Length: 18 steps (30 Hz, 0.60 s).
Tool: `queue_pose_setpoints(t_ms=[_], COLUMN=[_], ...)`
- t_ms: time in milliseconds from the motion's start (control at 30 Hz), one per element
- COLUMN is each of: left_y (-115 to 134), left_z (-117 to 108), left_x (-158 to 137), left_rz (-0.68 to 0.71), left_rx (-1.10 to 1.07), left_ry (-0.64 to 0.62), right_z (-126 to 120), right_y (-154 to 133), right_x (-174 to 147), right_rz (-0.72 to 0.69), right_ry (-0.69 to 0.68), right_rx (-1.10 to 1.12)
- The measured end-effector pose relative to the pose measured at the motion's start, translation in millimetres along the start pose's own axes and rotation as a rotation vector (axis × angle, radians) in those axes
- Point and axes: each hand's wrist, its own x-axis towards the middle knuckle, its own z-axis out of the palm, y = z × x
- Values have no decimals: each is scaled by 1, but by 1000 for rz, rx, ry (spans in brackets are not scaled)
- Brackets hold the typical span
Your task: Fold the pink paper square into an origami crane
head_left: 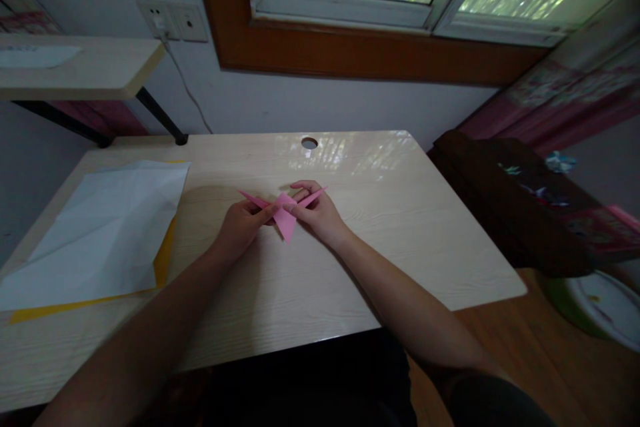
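A pink folded-paper figure [286, 221] is held between my two hands above the middle of the pale desk [320, 307]. Its two narrow points spread out to the left and right, and a wider pointed flap hangs toward me. My left hand [245, 221] pinches the figure's left side between thumb and fingers. On the other side, my right hand [319, 213] grips it with the thumb on the front near the centre. Some of the right fingers curl behind the paper, partly hidden.
White creased paper [110, 227] over a yellow sheet [164, 257] lies at the desk's left. A raised shelf [100, 70] stands at the back left, with a cable [185, 80] behind. Dark furniture [500, 200] with small items and a round bin [600, 307] are at right.
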Motion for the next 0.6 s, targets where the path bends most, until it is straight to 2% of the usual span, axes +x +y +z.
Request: queue_pose_setpoints(t_ms=[100,400,600], left_y=[0,5,2], left_z=[2,2,2], left_x=[0,2,3], left_rz=[-4,-61,-58], left_rx=[-20,-169,-208], left_ry=[-1,18,31], right_z=[0,0,-2], right_y=[-2,-1,-3], right_x=[0,2,4], right_rz=[15,73,68], right_ry=[-15,57,106], right_rx=[18,183,169])
